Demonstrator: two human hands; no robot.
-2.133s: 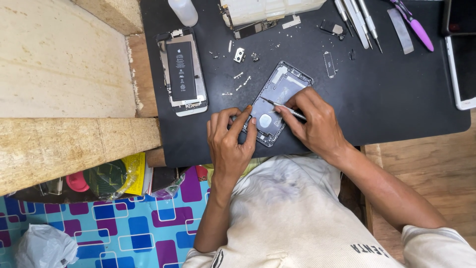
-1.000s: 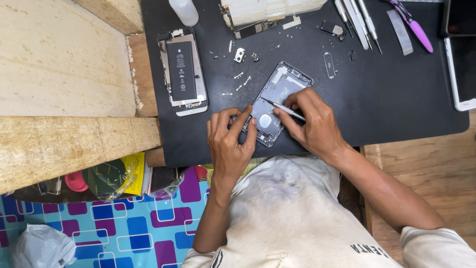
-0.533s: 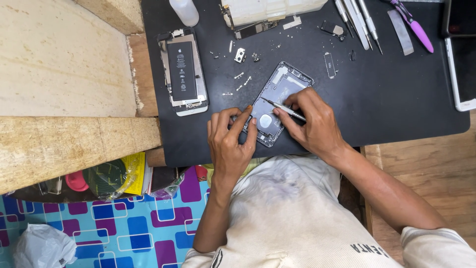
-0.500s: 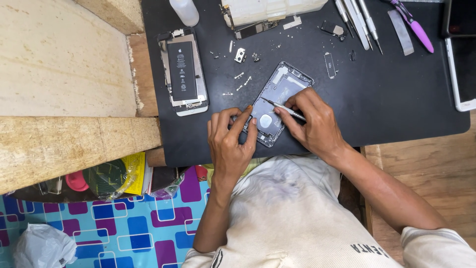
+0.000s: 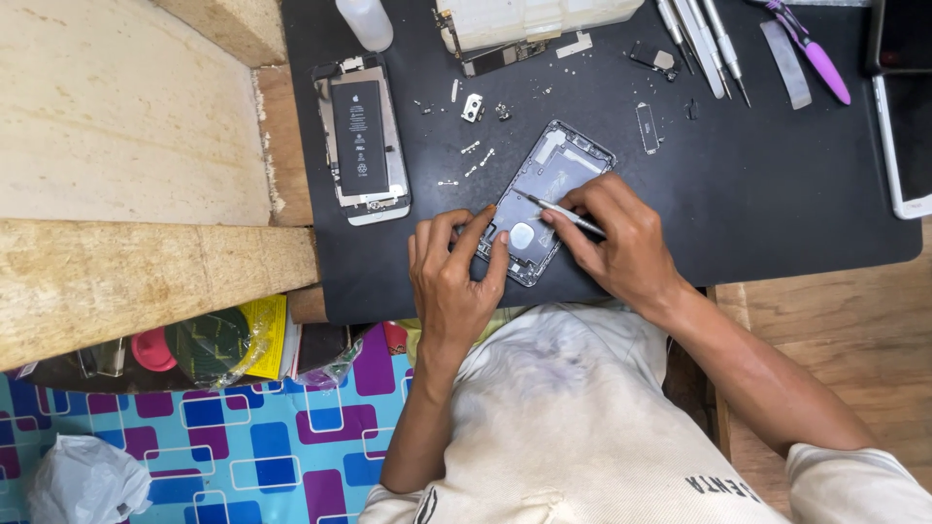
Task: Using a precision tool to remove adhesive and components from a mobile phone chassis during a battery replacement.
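Observation:
An opened phone housing point(image 5: 558, 175) lies tilted on the black mat point(image 5: 777, 194), its inside facing up. My left hand point(image 5: 451, 277) presses on the housing's near left corner, fingers spread over its edge. My right hand point(image 5: 621, 238) pinches thin metal tweezers point(image 5: 558, 211), and their tip rests inside the housing near a round silver part point(image 5: 522, 236). Several tiny screws and small metal bits point(image 5: 473, 160) lie loose on the mat just left of the housing.
A second phone frame with a black battery point(image 5: 361, 141) lies at the mat's left. Screwdrivers point(image 5: 704, 39), a purple-handled tool point(image 5: 815, 53), a white bottle point(image 5: 367, 21) and a parts tray point(image 5: 534, 17) line the far edge. A white-edged tablet point(image 5: 903, 136) sits right. Wooden slabs point(image 5: 126, 194) lie left.
None of the things on the mat has shifted. My right hand and the tweezers have moved only very slightly over the housing; my left hand stays pressed on its corner.

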